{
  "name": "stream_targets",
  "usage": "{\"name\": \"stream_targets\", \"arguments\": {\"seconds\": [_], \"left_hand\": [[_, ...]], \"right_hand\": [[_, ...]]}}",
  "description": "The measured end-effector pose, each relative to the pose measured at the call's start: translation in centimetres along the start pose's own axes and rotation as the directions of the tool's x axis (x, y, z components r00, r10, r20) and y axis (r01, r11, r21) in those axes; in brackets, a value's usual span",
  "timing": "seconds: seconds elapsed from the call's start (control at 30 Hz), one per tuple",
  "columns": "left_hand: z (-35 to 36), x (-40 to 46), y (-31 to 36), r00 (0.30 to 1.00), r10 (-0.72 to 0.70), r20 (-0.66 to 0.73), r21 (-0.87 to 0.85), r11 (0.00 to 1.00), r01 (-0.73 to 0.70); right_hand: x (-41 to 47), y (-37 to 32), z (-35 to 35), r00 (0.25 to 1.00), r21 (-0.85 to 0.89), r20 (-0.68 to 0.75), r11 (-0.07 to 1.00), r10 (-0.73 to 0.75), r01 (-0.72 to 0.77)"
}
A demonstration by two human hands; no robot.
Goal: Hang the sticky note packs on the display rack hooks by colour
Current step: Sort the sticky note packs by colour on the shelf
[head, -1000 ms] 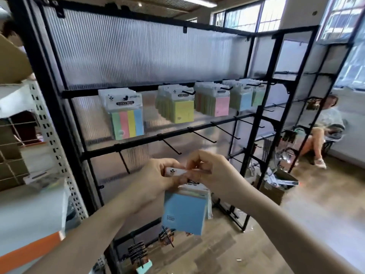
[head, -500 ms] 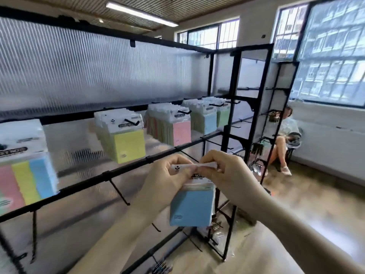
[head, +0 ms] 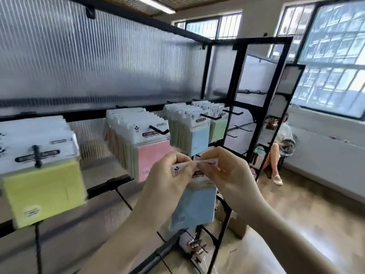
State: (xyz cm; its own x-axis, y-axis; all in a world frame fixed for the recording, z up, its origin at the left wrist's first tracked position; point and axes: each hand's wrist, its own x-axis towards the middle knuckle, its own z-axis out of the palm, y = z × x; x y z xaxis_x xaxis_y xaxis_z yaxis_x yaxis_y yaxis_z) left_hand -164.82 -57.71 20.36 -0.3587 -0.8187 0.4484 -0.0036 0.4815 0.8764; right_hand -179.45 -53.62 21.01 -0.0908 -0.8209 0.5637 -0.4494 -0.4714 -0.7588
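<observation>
A blue sticky note pack (head: 194, 208) hangs from my two hands in front of the rack. My left hand (head: 167, 178) pinches the left part of its white header card, and my right hand (head: 227, 175) pinches the right part. Both hands sit just below the hook (head: 210, 116) that carries several blue packs (head: 198, 140). To the left hang pink packs (head: 153, 162) and yellow packs (head: 42, 192); green packs (head: 218, 129) hang to the right of the blue ones.
The black display rack (head: 235, 107) has a ribbed translucent back panel and bare hooks (head: 123, 197) on the lower rail. A second rack section (head: 276, 107) stands at the right. A person (head: 280, 147) sits by the far wall under the windows.
The view has swung right along the rack and closer to it. My hands carried the blue pack up, from below the lower rail to just under the hanging blue packs.
</observation>
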Motion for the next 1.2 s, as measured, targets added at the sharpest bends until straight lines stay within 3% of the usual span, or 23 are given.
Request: {"name": "stream_targets", "arguments": {"seconds": [0.4, 0.67, 0.87, 1.2], "left_hand": [[3.2, 7.6, -0.4, 0.998, 0.048, 0.042, 0.038, 0.998, -0.05], [6.2, 11.8, -0.3, 0.995, 0.079, -0.061, 0.048, 0.996, -0.076], [8.4, 14.1, -0.9, 0.972, 0.041, -0.23, 0.02, 0.999, -0.037], [10.5, 13.9, -1.4, 0.926, 0.095, -0.366, 0.121, 0.991, -0.054]], "right_hand": [[6.1, 4.4, -2.9, 0.974, 0.061, -0.18, 0.986, -0.14, 0.153], [10.7, 8.3, -5.4, 0.947, 0.136, -0.25, 0.961, -0.203, 0.242], [14.3, 10.8, -7.2, 0.977, 0.2, -0.128, 0.96, -0.172, 0.196], [15.9, 12.8, -8.2, 0.941, 0.351, 0.07, 0.891, -0.332, 0.288]]}}
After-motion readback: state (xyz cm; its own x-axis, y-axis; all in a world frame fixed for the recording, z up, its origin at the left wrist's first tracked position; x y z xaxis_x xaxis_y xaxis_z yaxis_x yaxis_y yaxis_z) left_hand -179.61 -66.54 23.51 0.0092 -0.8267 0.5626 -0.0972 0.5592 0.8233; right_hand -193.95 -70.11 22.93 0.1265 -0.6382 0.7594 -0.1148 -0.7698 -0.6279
